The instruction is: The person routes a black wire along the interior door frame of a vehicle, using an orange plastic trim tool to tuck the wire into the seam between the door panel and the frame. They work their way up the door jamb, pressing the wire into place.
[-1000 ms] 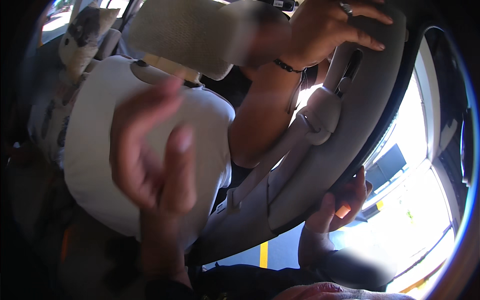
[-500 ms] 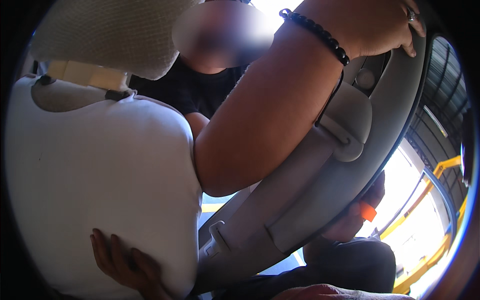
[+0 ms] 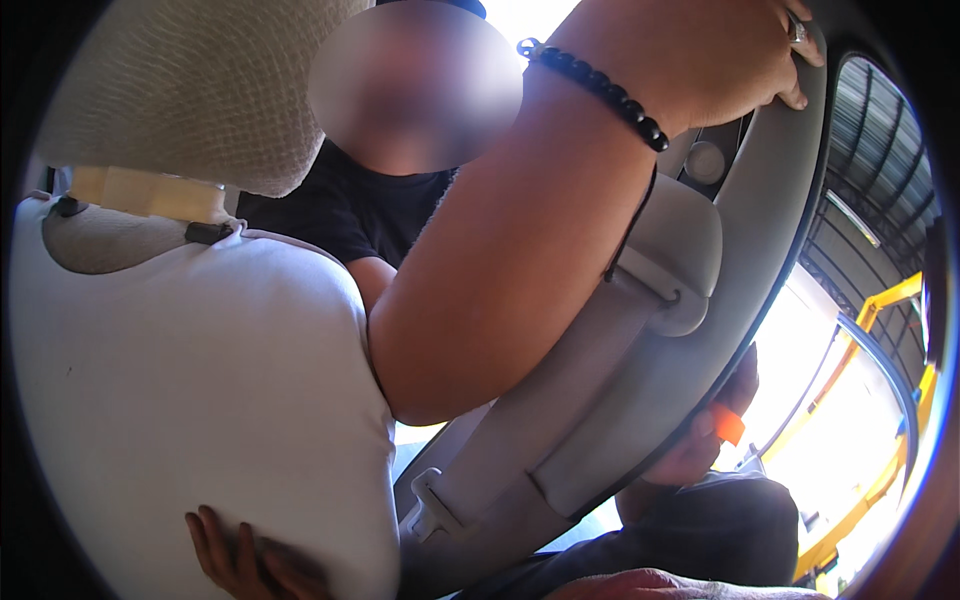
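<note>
At the lower left my left hand (image 3: 245,565) lies against the pale cloth-covered seat back (image 3: 190,390), its fingers apart and pointing up. Its lower part runs out of the picture. My right hand is not in view. Above the seat back stands a ribbed headrest (image 3: 190,90) on a tan support. Another person's bare forearm (image 3: 510,260) with a black bead bracelet (image 3: 605,95) crosses the middle. That person's ringed hand (image 3: 745,65) rests on the grey pillar trim (image 3: 770,190).
Facing me is that person in a black shirt (image 3: 400,210). A seat belt (image 3: 560,400) with a latch plate (image 3: 432,510) runs along the pillar. Beyond it, another hand (image 3: 685,460) is beside an orange item (image 3: 728,425). Yellow metal frames (image 3: 860,330) stand outside. A pinkish creased surface (image 3: 660,585) fills the lower edge.
The whole view has shifted, so the seat, headrest and bracelet arm now appear lower and slightly farther left. My left hand keeps about the same place on the seat back.
</note>
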### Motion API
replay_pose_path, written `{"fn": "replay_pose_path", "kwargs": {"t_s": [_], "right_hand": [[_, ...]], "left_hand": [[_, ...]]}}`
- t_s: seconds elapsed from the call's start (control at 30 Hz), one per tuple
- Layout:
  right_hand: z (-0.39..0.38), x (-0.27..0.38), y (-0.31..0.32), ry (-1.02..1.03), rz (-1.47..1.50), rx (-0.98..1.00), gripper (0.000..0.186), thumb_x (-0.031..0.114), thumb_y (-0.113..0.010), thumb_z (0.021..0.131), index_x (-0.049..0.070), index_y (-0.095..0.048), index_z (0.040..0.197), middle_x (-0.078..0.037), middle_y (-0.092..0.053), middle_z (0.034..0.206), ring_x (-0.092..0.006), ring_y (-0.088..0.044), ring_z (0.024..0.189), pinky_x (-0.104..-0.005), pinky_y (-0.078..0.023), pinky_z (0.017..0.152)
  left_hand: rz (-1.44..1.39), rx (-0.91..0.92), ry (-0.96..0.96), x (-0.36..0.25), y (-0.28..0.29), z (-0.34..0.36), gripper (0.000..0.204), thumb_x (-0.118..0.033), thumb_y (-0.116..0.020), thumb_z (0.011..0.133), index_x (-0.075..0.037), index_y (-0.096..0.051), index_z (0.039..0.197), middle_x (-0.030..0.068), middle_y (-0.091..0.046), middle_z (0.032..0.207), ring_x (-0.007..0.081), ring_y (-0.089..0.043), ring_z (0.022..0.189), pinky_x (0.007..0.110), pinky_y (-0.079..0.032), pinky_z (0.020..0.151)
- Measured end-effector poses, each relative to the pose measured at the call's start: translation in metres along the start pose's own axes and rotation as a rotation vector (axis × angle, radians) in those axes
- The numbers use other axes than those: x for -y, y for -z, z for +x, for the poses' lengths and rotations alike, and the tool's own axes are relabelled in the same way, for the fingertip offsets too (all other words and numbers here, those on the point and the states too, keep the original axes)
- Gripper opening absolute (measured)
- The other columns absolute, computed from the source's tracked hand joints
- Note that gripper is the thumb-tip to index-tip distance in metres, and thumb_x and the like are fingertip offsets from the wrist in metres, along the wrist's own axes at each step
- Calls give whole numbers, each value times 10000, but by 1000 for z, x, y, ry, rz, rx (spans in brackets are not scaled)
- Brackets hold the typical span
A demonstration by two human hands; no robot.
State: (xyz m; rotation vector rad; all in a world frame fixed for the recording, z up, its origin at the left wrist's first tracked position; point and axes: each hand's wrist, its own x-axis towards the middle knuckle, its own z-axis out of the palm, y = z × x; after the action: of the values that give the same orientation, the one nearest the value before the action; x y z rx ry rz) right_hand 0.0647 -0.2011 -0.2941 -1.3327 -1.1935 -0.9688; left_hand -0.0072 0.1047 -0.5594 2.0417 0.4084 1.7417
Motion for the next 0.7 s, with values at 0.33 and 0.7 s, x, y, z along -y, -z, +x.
{"fn": "replay_pose_path", "kwargs": {"t_s": [0.33, 0.7], "right_hand": [[3, -9, 13, 169, -212, -5, 689, 239, -656, 913, -110, -449, 1470, -92, -474, 1099, -192, -557, 940, -308, -451, 831], [15, -1, 11, 297, -352, -38, 610, 177, -727, 771, -78, -651, 1319, -104, -533, 904, -175, -508, 736, -271, -387, 608]], "left_hand": [[-890, -29, -190, -159, -4, 98, 441, -144, -641, 952, 59, -519, 1324, 263, -615, 1305, 319, -610, 1063, 438, -508, 937], [-1153, 61, -96, -337, -14, 268, 662, -185, -801, 868, 95, -442, 1349, 244, -602, 1240, 310, -627, 1166, 399, -513, 1010]]}}
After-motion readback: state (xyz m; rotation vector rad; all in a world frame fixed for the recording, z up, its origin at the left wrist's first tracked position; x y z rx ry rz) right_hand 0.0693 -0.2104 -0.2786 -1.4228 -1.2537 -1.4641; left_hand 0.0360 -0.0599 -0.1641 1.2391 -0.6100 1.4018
